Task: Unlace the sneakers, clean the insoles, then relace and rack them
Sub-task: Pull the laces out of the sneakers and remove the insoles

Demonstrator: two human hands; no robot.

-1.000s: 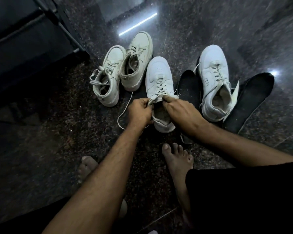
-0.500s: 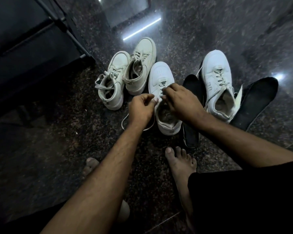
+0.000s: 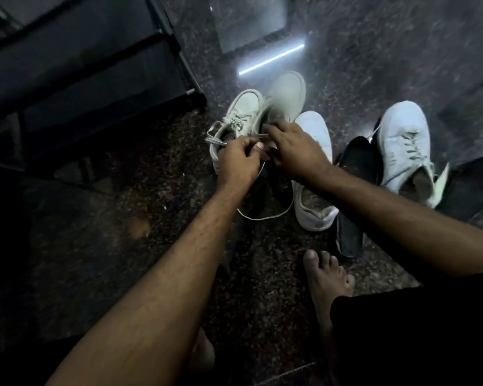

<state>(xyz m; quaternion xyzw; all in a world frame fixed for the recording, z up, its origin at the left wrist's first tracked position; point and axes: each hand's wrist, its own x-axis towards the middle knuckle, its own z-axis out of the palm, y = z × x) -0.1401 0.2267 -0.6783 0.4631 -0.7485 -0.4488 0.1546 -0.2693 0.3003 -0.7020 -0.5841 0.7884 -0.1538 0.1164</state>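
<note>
On the dark speckled floor (image 3: pixel 151 246) beside the black rack (image 3: pixel 89 68), four sneakers sit in a loose row. Both hands meet just above the gap between the cream pair and the near white sneaker (image 3: pixel 314 174).

The left hand (image 3: pixel 239 160) has its fingers curled, with thumb and forefinger drawn together; it appears to pinch a lace end, though the contact itself is blurred. A white lace (image 3: pixel 265 215) trails from beneath that hand in a loop across the floor toward the heel of the near white sneaker. The right hand (image 3: pixel 296 151) lies knuckles up, fingers bent and reaching toward the collar of the right cream sneaker (image 3: pixel 286 93). Whether it grips a lace or merely touches the shoe cannot be told.

The left cream sneaker (image 3: pixel 240 118) is laced, its ends spilling loose at the collar. The far white sneaker (image 3: pixel 405 140) stands apart to the right, laced, tongue folded out. Two dark insoles are out: one (image 3: pixel 354 168) between the white sneakers, one (image 3: pixel 474 185) at the right edge.

Assessment: the step in hand is lace work, most likely unlacing. Next, the pinched end must be fed clear of its eyelet without snagging, with the other hand steadying the shoe. Racking is not yet begun.
</note>
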